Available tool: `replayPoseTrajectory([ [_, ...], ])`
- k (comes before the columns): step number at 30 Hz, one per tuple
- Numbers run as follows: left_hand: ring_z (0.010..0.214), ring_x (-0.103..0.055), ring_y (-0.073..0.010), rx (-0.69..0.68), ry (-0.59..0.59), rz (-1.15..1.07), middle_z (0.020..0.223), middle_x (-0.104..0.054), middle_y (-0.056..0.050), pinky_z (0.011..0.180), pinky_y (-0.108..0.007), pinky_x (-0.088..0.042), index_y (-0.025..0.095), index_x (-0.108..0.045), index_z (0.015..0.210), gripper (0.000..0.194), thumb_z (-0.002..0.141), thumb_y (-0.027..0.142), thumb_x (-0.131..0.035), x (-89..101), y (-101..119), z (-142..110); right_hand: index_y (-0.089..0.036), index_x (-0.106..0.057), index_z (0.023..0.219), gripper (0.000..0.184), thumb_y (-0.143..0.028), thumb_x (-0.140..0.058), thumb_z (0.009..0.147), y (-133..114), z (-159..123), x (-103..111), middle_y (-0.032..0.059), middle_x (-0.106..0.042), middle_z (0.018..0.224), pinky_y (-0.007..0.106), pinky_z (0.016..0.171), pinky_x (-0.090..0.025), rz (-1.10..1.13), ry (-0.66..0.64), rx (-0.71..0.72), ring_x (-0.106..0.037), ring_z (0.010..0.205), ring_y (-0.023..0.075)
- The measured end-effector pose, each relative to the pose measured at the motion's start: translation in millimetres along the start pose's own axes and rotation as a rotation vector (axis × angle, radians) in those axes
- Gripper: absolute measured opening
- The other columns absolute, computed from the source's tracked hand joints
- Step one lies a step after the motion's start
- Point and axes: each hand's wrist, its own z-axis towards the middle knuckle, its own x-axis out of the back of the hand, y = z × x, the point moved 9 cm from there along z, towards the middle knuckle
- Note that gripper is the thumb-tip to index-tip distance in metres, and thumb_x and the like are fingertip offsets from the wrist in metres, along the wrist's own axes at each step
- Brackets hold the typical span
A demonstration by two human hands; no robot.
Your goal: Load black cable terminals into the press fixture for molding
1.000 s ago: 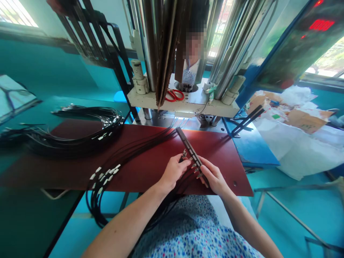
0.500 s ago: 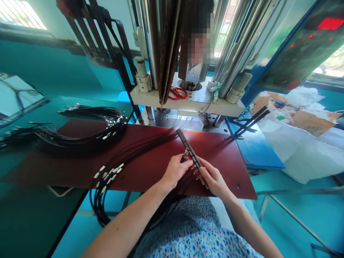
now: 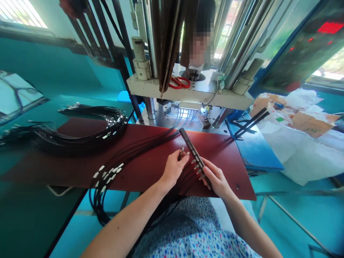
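Slanting in from the lower left with the left forearm, over the near edge of the reddish tabletop (image 3: 223,150), on an almost straight wrist. Pinching a metal-tipped cable end (image 3: 180,154) between thumb and curled fingers of the left hand (image 3: 172,169), just beside the slotted bar (image 3: 191,147). Over to the lower right: angling the right forearm up and inward, and grasping the bar's near end in the right hand (image 3: 217,179), with thumb on top and fingers wrapped around the side. Tilting that bar diagonally above the tabletop, far end toward the press (image 3: 188,89), with small metal connectors (image 3: 197,167) along its left side.
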Motion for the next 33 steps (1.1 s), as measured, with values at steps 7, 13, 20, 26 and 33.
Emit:
replayPoseTrajectory([
  [7,0.036,-0.028,-0.0029,0.054,-0.035,0.010,0.042,-0.039,0.008,0.039,-0.018,-0.020,0.015,-0.050,0.058,0.026,0.059,0.035,-0.068,-3.1,1.4,1.0,-0.016,-0.043,0.131,0.051,-0.044,-0.045,0.088,-1.0,0.3,-1.7,-0.0054,-0.043,0.051,0.018,0.035,-0.031,-0.068,-0.064,-0.011,-0.037,0.040,0.0076],
  [13,0.034,-0.024,-0.0021,0.073,-0.065,-0.029,0.039,-0.034,0.010,0.037,-0.018,-0.015,0.015,-0.050,0.057,0.029,0.054,0.034,-0.072,0.3,7.8,0.1,-0.017,-0.041,0.133,0.049,-0.042,-0.041,0.090,-12.8,1.1,-11.4,-0.0061,-0.043,0.051,0.019,0.043,-0.035,-0.255,-0.117,0.041,-0.040,0.043,0.0079],
  [20,0.045,-0.038,-0.0053,-0.122,0.052,-0.021,0.053,-0.045,0.005,0.042,-0.018,-0.030,0.016,-0.054,0.068,0.030,0.071,0.044,-0.061,13.3,8.2,1.3,-0.016,-0.043,0.131,0.049,-0.043,-0.042,0.090,-8.7,1.2,-8.7,-0.0057,-0.043,0.051,0.018,0.039,-0.031,-0.177,-0.074,0.023,-0.039,0.043,0.0077],
  [26,0.050,-0.038,-0.0058,-0.111,0.061,-0.169,0.056,-0.044,0.004,0.047,-0.016,-0.034,0.015,-0.059,0.075,0.031,0.076,0.046,-0.056,18.9,8.3,2.2,-0.018,-0.044,0.130,0.048,-0.043,-0.045,0.089,-0.5,-0.1,-4.3,-0.0049,-0.045,0.055,0.017,0.037,-0.030,-0.059,-0.069,0.004,-0.038,0.043,0.0067],
  [33,0.047,-0.040,-0.0050,0.140,-0.055,-0.299,0.052,-0.047,0.004,0.046,-0.017,-0.033,0.013,-0.060,0.067,0.029,0.058,0.038,-0.073,11.9,0.9,4.9,-0.018,-0.045,0.129,0.049,-0.045,-0.046,0.087,-1.1,0.1,-4.0,-0.0031,-0.050,0.059,0.018,0.037,-0.030,-0.056,-0.068,-0.009,-0.039,0.043,0.0072],
])
